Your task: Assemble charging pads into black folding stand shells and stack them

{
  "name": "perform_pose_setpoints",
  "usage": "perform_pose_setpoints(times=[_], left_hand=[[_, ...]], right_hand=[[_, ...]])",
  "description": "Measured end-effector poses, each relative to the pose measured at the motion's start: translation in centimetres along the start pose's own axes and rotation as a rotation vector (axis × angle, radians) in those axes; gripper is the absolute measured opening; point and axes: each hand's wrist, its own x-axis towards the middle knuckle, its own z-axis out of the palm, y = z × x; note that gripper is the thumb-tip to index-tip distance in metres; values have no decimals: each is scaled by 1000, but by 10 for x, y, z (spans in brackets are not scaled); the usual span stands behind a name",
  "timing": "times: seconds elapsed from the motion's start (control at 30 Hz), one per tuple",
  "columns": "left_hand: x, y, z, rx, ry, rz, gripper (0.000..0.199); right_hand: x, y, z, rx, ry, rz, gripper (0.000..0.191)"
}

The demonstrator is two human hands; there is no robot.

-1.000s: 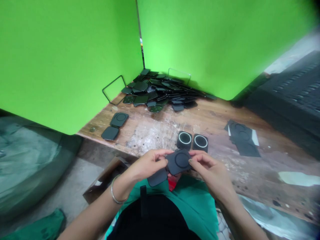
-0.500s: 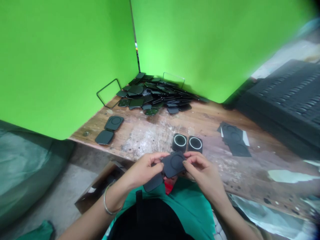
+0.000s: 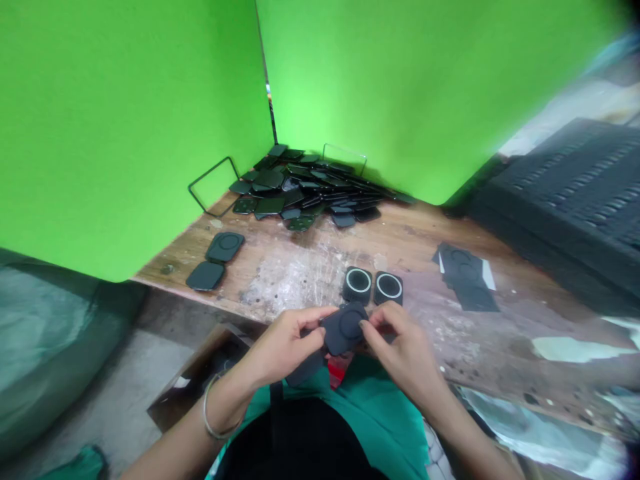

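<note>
A dark square pad (image 3: 344,329) with a raised round ring is held at the table's front edge. My left hand (image 3: 295,337) grips its left side between thumb and fingers. At its right edge, the thumb and fingertips of my right hand (image 3: 395,333) are pinched on it. Another dark panel (image 3: 306,368) hangs below the pad, partly hidden by my left hand. Just beyond the hands, two black square pieces, a left one (image 3: 358,285) and a right one (image 3: 389,287), lie side by side with white rings facing up.
A heap of dark square plates (image 3: 300,190) lies at the back corner against green panels (image 3: 150,120). Two dark pads (image 3: 225,247) sit left. Dark ringed sheets (image 3: 467,277) lie right, near a large black case (image 3: 575,193). A cardboard box (image 3: 175,400) stands below the table.
My right fingers have shifted slightly left along the pad's right edge. The view has moved a little, and both hands still hold the pad.
</note>
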Motion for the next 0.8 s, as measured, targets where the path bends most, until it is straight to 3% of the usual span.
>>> perform_pose_setpoints(times=[0.1, 0.17, 0.23, 0.37, 0.5, 0.6, 0.73, 0.8], left_hand=[[-1, -2, -1, 4, 6, 11, 45], [-1, -2, -1, -23, 16, 7, 46], [-2, -2, -1, -60, 26, 12, 47], [-4, -5, 1, -66, 1, 36, 50], [-5, -15, -8, 58, 57, 36, 47], [-6, -19, -40, 124, 255, 88, 47], [-11, -14, -116, 317, 763, 163, 53], [-13, -11, -153, 470, 950, 107, 57]], right_hand=[[4, 3, -8, -406, -58, -28, 25], [7, 6, -12, -509, -64, 42, 33], [10, 8, -12, -363, -80, 80, 35], [12, 8, 4, 188, -171, 132, 36], [13, 11, 24, 364, -126, 265, 45], [14, 16, 27, 365, -104, 262, 48], [10, 21, 22, 353, -148, 202, 48], [6, 20, 22, 345, -163, 160, 45]])
